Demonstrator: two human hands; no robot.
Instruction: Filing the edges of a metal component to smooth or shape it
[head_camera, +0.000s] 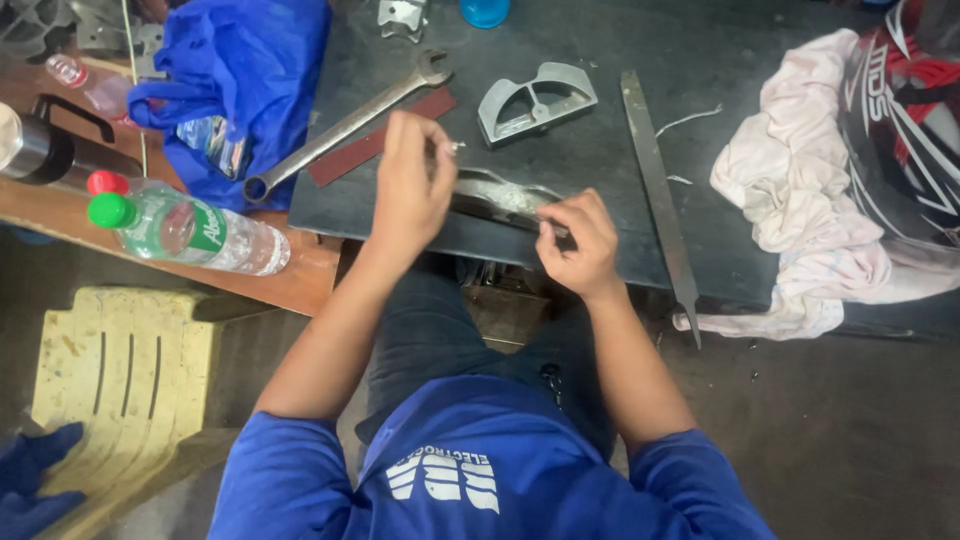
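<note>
Both hands, left hand (410, 190) and right hand (578, 245), on a metal part (500, 198).

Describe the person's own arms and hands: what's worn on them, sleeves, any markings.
Both hands, left and right, are bare, with no gloves, and no rings or watch that I can make out. The forearms are uncovered. Short blue sleeves of a T-shirt end above the elbows. White lettering sits on the shirt's chest, not the sleeves.

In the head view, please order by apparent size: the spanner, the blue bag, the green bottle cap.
1. Blue bag, though partly cut off by the frame.
2. Spanner.
3. Green bottle cap, clearly the smallest.
</note>
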